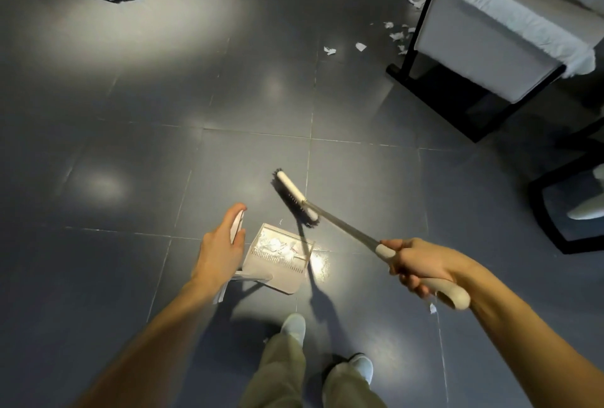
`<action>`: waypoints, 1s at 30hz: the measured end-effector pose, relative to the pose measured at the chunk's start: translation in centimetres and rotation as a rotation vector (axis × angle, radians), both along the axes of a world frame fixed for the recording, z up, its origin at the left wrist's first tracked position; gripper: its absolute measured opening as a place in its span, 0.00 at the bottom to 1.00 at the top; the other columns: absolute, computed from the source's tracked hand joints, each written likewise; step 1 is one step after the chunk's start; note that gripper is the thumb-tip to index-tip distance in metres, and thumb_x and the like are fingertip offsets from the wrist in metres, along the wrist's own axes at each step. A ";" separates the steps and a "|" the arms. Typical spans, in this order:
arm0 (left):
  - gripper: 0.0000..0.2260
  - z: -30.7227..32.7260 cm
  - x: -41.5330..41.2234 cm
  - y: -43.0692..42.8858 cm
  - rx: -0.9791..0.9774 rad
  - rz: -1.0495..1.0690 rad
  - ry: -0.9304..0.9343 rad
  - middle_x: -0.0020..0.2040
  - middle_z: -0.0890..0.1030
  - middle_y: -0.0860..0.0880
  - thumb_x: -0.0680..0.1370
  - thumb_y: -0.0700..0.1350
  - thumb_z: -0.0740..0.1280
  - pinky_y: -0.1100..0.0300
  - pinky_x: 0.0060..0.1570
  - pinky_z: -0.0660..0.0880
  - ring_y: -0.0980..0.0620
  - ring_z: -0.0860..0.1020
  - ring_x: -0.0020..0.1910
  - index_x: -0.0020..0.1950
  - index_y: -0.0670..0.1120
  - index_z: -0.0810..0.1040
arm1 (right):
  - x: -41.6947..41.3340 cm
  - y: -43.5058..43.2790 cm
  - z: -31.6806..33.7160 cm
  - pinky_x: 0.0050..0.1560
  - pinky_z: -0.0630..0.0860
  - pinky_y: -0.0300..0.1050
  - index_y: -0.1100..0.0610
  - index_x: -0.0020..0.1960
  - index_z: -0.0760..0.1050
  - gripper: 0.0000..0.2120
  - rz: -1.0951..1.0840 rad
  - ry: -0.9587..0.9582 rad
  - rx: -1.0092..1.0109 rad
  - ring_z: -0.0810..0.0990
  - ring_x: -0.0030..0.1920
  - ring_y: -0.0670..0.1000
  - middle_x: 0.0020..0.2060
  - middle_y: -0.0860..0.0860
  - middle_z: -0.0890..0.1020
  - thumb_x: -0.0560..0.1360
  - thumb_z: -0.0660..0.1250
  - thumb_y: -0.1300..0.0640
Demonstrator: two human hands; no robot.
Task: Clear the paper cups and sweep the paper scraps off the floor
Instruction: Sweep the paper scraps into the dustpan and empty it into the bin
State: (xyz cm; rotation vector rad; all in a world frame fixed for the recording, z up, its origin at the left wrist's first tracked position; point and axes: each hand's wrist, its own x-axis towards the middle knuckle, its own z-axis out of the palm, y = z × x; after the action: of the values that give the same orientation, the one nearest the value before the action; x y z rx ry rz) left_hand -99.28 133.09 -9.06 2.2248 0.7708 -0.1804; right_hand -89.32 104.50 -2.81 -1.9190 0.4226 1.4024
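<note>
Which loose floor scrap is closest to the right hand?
The lone scrap showing just under the broom handle's end, beside the right hand. The other loose scraps lie far off by the white chair; the rest sit in the dustpan.

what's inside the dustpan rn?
White paper scraps lie piled in the dustpan, toward its back wall. No cup shows among them. Anything beneath the pile is covered, and the left hand hides part of the pan's upright handle.
</note>
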 end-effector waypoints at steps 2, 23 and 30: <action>0.16 0.1 -0.2 0.3 -0.002 -0.025 0.008 0.49 0.75 0.43 0.81 0.44 0.58 0.55 0.44 0.69 0.45 0.74 0.44 0.68 0.57 0.65 | 0.2 1.3 -1.2 0.18 0.64 0.34 0.51 0.74 0.61 0.28 0.034 -0.057 -0.018 0.64 0.17 0.44 0.24 0.52 0.67 0.77 0.54 0.69; 0.16 0.0 0.2 1.4 -0.053 -0.111 -0.008 0.48 0.75 0.41 0.81 0.44 0.58 0.57 0.37 0.70 0.49 0.74 0.39 0.68 0.57 0.66 | -6.9 4.1 -1.0 0.22 0.69 0.36 0.48 0.72 0.64 0.24 -0.015 -0.116 -0.008 0.68 0.24 0.45 0.30 0.53 0.72 0.79 0.55 0.64; 0.15 -0.8 1.8 -3.5 -0.048 -0.527 -0.015 0.54 0.78 0.46 0.81 0.43 0.59 0.60 0.45 0.69 0.49 0.74 0.44 0.65 0.57 0.67 | -9.2 0.5 -2.6 0.22 0.70 0.37 0.53 0.57 0.67 0.11 -0.387 -0.136 0.011 0.69 0.23 0.46 0.27 0.54 0.72 0.78 0.57 0.66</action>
State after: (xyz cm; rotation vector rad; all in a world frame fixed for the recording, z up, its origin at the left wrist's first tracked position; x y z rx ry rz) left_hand -97.52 129.57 -9.84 2.3356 0.1537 -0.4301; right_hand -98.53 104.95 -5.37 -1.7921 0.6763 1.0154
